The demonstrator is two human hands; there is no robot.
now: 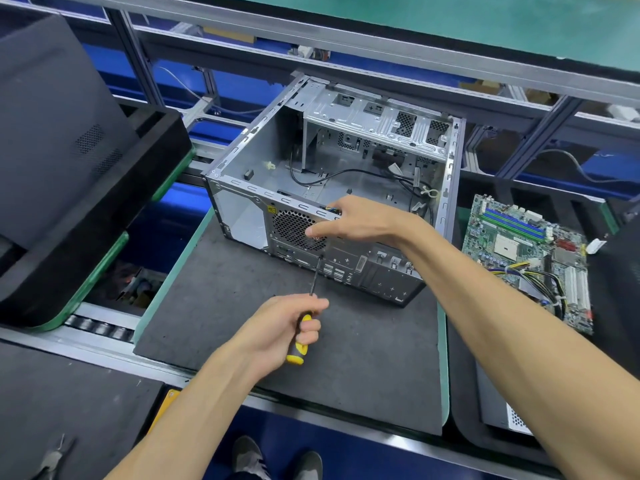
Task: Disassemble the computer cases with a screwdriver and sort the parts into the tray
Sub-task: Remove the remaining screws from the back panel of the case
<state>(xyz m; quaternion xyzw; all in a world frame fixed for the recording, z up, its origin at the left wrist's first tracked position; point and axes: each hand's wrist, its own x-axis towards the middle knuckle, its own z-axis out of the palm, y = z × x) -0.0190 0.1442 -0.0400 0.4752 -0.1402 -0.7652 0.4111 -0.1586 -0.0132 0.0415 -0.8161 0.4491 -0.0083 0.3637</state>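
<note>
An open grey metal computer case (381, 133) lies on its side on a dark mat, its rear panel with a round fan grille (291, 226) facing me. My left hand (284, 327) grips a yellow-and-black screwdriver (300, 337), whose thin shaft points up at the rear panel just below the grille. My right hand (356, 220) reaches over the case's rear top edge, thumb on the outside by the grille and fingers curled inside over what they hold, which is hidden. Loose black cables (329, 178) lie inside the case.
A green motherboard (519, 251) with cables rests in a black tray (620, 271) at the right. A black side panel (52, 126) leans in a black foam tray (86, 244) at the left. Pliers (52, 459) lie at bottom left. The mat (346, 358) has a green edge.
</note>
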